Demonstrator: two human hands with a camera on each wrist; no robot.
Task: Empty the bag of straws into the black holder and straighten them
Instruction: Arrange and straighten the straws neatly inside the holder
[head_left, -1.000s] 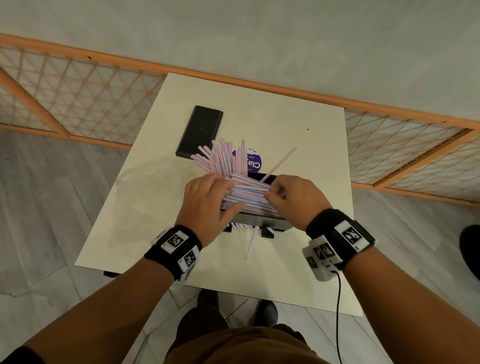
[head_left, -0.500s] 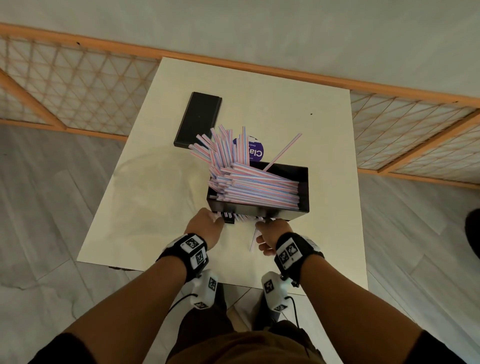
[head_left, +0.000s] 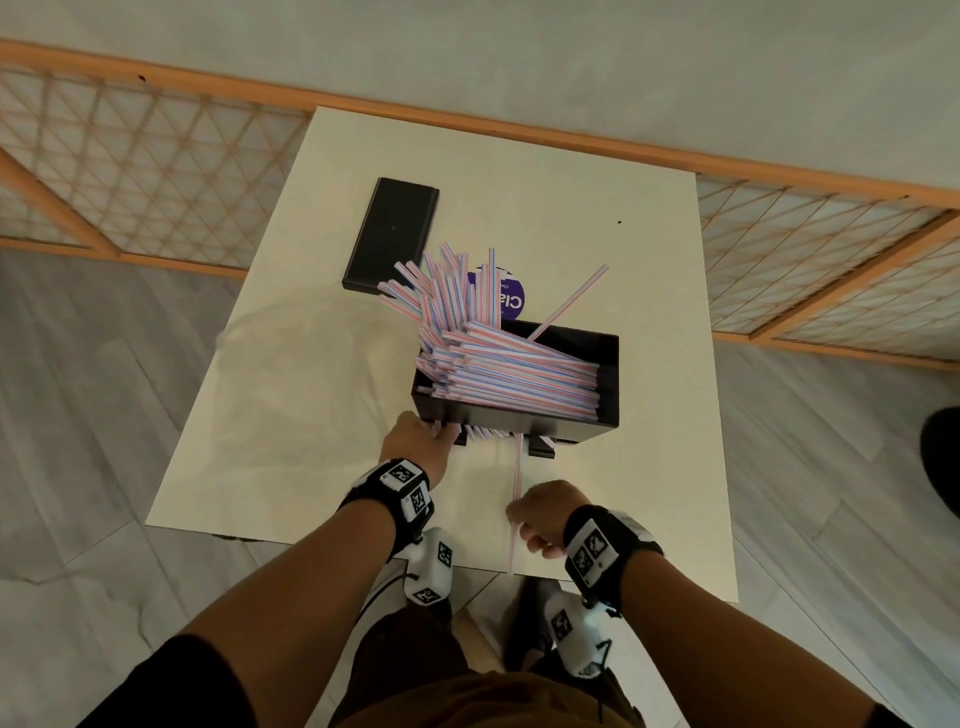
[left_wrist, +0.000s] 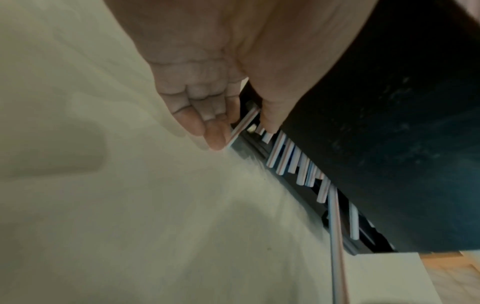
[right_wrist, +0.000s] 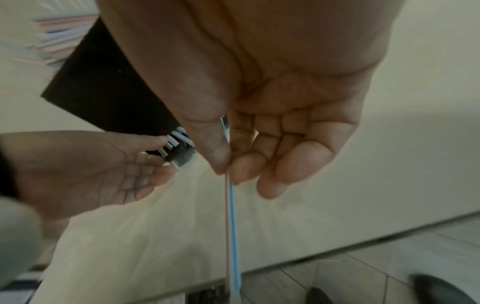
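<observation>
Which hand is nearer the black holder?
Left. The left hand touches the black holder's near-left corner; the right hand is nearer the person, pinching one straw.

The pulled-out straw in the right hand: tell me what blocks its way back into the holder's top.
Nothing visible blocks it. The right hand pinches the straw in front of the black holder, whose top is open, though heaped with straws.

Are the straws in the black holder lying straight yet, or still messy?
Still messy: the straws lie piled aslant in the black holder, many fanning out past its far left corner.
</observation>
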